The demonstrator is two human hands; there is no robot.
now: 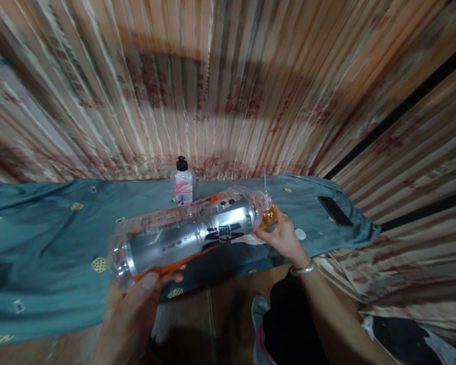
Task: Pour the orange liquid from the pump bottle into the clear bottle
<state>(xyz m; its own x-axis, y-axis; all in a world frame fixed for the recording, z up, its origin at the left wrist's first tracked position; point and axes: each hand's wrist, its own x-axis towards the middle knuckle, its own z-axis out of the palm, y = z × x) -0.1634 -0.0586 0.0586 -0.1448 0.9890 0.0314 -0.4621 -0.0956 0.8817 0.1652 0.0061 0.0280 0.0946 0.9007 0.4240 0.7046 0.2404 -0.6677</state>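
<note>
My left hand (pixel 137 304) is closed around the base end of a large clear plastic bottle (pixel 175 238) with a silver and orange label. The bottle lies nearly level in the air, its neck higher and pointing right. At that neck, my right hand (pixel 283 234) is wrapped round a small clear container (pixel 268 217) of orange-amber liquid. The bottle's mouth overlaps the container's top; whether they touch I cannot tell. A thin pale stick or straw (pixel 265 180) rises behind the mouth.
Teal patterned cloth (pixel 61 228) covers the table. On it stand a black-capped bottle (pixel 183 182) with a pink label, a dark phone-like slab (pixel 334 211) and a white disc (pixel 300 234). White paper or tissue (pixel 251 239) lies beneath my right hand. Pleated curtains (pixel 213 101) hang behind.
</note>
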